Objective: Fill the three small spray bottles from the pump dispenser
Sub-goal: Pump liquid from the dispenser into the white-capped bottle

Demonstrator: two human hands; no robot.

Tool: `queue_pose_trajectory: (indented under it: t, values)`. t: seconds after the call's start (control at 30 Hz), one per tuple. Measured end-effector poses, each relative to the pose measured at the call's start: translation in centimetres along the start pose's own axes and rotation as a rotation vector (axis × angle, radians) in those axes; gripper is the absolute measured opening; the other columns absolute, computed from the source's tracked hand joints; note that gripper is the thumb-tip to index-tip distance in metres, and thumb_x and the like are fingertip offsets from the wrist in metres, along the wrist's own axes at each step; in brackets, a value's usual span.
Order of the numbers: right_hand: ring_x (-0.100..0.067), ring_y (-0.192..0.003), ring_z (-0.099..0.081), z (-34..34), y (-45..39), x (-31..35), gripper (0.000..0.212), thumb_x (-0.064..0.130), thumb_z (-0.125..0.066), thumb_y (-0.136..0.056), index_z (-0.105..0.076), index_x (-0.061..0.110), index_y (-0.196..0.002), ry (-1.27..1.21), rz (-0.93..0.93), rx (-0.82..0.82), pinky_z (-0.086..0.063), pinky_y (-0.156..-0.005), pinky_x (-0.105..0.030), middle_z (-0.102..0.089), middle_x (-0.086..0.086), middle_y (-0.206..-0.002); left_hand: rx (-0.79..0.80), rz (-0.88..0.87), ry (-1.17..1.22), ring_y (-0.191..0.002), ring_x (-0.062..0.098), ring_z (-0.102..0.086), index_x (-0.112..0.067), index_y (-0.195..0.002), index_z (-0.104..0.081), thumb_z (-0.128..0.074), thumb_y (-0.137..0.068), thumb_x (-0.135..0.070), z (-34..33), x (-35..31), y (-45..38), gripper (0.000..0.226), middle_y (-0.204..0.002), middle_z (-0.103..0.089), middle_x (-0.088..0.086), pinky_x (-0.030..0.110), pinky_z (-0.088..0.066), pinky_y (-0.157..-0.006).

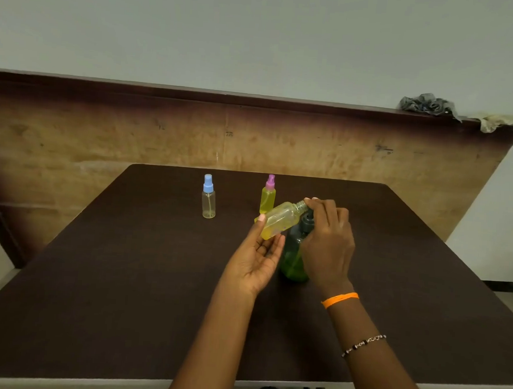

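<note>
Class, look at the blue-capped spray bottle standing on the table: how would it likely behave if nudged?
The blue-capped bottle looks nearly empty, so it is probably light. It is tall and narrow, so a nudge near the cap would likely tip it. Its round body would then probably roll across the table.

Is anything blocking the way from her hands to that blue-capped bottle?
Nothing visible does. The blue-capped bottle stands alone on the table, to the left of the left hand, with bare tabletop between them.
</note>
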State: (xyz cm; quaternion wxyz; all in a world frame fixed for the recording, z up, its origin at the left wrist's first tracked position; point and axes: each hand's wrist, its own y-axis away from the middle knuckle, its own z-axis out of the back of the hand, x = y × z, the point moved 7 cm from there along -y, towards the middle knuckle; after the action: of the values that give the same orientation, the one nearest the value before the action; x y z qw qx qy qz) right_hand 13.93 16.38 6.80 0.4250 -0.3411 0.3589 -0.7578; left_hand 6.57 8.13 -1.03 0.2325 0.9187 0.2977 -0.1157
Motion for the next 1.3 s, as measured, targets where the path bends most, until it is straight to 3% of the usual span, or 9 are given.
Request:
queue_pose_trajectory:
  t: [0.33,0.43,0.53,0.63,0.73,0.83,0.9,1.07,1.3]
  values:
    - [-0.024,-0.080,-0.045,1.0,-1.9,0.4,0.039,0.009,-0.032,-0.072,-0.068,0.006,-0.088,0.020,0.060,-0.003,-0.043,-0.058,-0.035,-0.061,-0.006,-0.082,0.013,-0.003,-0.002,-0.087,0.019,-0.062,0.001,-0.124,-0.054,-0.068,-0.082,-0.018,-0.4,-0.1,0.4,0.049,-0.096,-0.063,0.014,0.030,-0.058,-0.065]
    - [-0.024,-0.081,-0.045,0.8,-1.2,0.2,0.040,0.009,-0.031,-0.074,-0.067,0.005,-0.093,-0.027,0.017,-0.036,-0.048,-0.059,-0.037,-0.061,-0.007,-0.088,0.012,-0.004,-0.001,-0.086,0.019,-0.062,0.001,-0.123,-0.054,-0.067,-0.082,-0.018,-0.5,0.0,0.5,0.047,-0.095,-0.062,0.014,0.030,-0.057,-0.067]
    - [-0.022,-0.083,-0.046,-0.6,1.0,0.0,0.039,-0.002,-0.049,-0.072,-0.063,0.007,-0.107,-0.019,-0.042,-0.091,-0.046,-0.064,-0.034,-0.061,-0.008,-0.100,-0.007,-0.006,0.005,-0.087,0.018,-0.061,-0.001,-0.124,-0.053,-0.066,-0.083,-0.019,-0.3,0.1,0.3,0.047,-0.096,-0.061,0.013,0.028,-0.057,-0.065]
    - [-0.021,-0.084,-0.042,-1.3,1.1,-0.1,0.043,-0.007,-0.063,-0.065,-0.063,0.007,-0.106,0.007,-0.057,-0.090,-0.047,-0.065,-0.035,-0.061,-0.008,-0.098,-0.025,-0.008,0.020,-0.088,0.018,-0.060,-0.001,-0.127,-0.052,-0.066,-0.084,-0.020,-0.1,0.3,0.3,0.049,-0.097,-0.060,0.013,0.027,-0.057,-0.062]
    - [-0.023,-0.082,-0.043,-0.4,0.0,0.1,0.031,0.003,-0.044,-0.075,-0.064,0.007,-0.098,0.039,-0.030,-0.070,-0.047,-0.061,-0.038,-0.059,-0.008,-0.090,-0.012,-0.009,0.006,-0.087,0.017,-0.060,-0.001,-0.128,-0.051,-0.066,-0.084,-0.020,-0.4,0.2,0.6,0.050,-0.097,-0.059,0.013,0.026,-0.057,-0.063]
    - [-0.027,-0.082,-0.048,0.4,-0.9,0.5,0.037,0.011,-0.032,-0.076,-0.065,0.007,-0.093,0.060,-0.027,-0.024,-0.043,-0.064,-0.038,-0.058,-0.008,-0.088,-0.002,-0.016,0.004,-0.087,0.017,-0.060,-0.002,-0.128,-0.051,-0.066,-0.084,-0.020,-0.7,0.1,0.8,0.050,-0.098,-0.059,0.013,0.026,-0.057,-0.065]
    - [-0.025,-0.085,-0.045,0.7,-0.9,0.5,0.040,0.012,-0.031,-0.075,-0.066,0.007,-0.095,0.055,-0.050,-0.026,-0.042,-0.067,-0.038,-0.060,-0.007,-0.089,-0.004,-0.025,0.000,-0.088,0.017,-0.060,-0.002,-0.128,-0.051,-0.065,-0.085,-0.021,-0.7,0.3,0.7,0.050,-0.099,-0.059,0.013,0.025,-0.056,-0.068]
    - [-0.023,-0.088,-0.042,-0.4,0.7,-0.2,0.034,-0.004,-0.056,-0.072,-0.064,0.008,-0.103,0.123,-0.061,-0.054,-0.040,-0.075,-0.038,-0.061,-0.006,-0.093,-0.013,-0.014,0.010,-0.090,0.018,-0.060,-0.002,-0.128,-0.051,-0.065,-0.084,-0.019,-0.1,0.4,0.3,0.050,-0.100,-0.059,0.014,0.026,-0.056,-0.068]
    - [-0.027,-0.086,-0.046,0.9,-1.4,0.3,0.041,0.011,-0.031,-0.072,-0.067,0.009,-0.091,0.075,-0.047,0.032,-0.038,-0.077,-0.039,-0.060,-0.005,-0.087,0.005,-0.008,-0.005,-0.087,0.018,-0.060,0.000,-0.127,-0.051,-0.066,-0.084,-0.019,-0.7,0.1,0.7,0.049,-0.097,-0.059,0.013,0.026,-0.057,-0.065]
